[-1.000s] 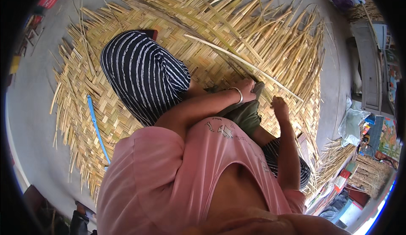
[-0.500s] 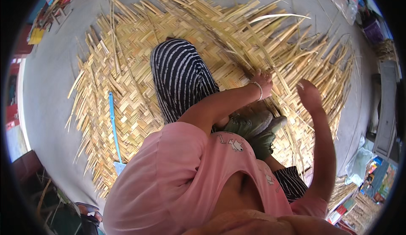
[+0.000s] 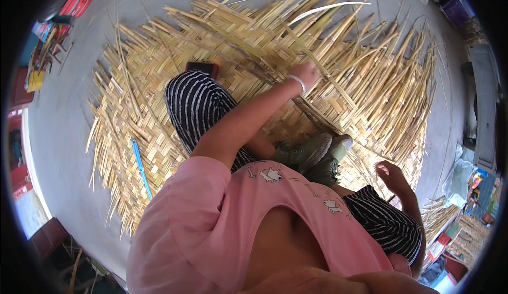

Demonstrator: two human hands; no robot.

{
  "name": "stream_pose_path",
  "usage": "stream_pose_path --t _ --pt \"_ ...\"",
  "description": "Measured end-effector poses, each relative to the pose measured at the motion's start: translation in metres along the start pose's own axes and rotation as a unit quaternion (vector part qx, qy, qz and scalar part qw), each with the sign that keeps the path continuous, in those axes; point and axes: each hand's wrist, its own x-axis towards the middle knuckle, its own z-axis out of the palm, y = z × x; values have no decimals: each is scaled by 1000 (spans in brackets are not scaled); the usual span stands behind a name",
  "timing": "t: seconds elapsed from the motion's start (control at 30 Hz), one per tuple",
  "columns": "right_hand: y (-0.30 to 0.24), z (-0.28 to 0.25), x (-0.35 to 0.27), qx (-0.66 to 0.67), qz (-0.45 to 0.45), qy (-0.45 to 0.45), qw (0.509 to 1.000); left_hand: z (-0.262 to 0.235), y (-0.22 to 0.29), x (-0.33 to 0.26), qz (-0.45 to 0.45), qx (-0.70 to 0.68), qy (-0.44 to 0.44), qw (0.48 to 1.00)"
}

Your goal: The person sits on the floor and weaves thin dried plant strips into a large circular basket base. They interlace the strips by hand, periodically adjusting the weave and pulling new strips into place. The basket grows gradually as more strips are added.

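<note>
A large woven mat (image 3: 159, 151) of tan plant strips lies beneath me, its far and right edges fringed with long loose ends. Over its weave, beyond my shoes, reaches my left hand (image 3: 307, 75), a white bracelet on the wrist. It is at a long loose strip (image 3: 330, 80); its fingers are blurred, so I cannot tell whether they grip it. My right hand (image 3: 392, 178) hovers near my right knee, above the mat's right side, fingers loosely bent and apart with nothing visible in them.
My green shoes (image 3: 307, 154) and striped trouser legs (image 3: 198, 106) rest on the mat. A dark box with a red side (image 3: 203, 69) lies beyond my left knee. A blue-handled tool (image 3: 141, 167) lies at left. A grey bench-like piece (image 3: 484, 103) stands at the right edge.
My left hand has moved away and to the left over the strips. My right hand has drawn back toward my right knee. The view has shifted, and more of the dark box shows.
</note>
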Motion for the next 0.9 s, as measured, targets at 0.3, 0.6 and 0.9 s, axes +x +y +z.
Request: stream_pose_path --t 0.3,0.6,0.9 --pt "-43 10 33 310 26 -40 949 -41 -9 113 -308 -580 222 720" --pt "-30 32 29 441 125 -35 888 -134 99 91 -11 -763 146 629" --pt "-32 20 44 515 175 6 839 -218 -107 151 -58 -838 279 466"
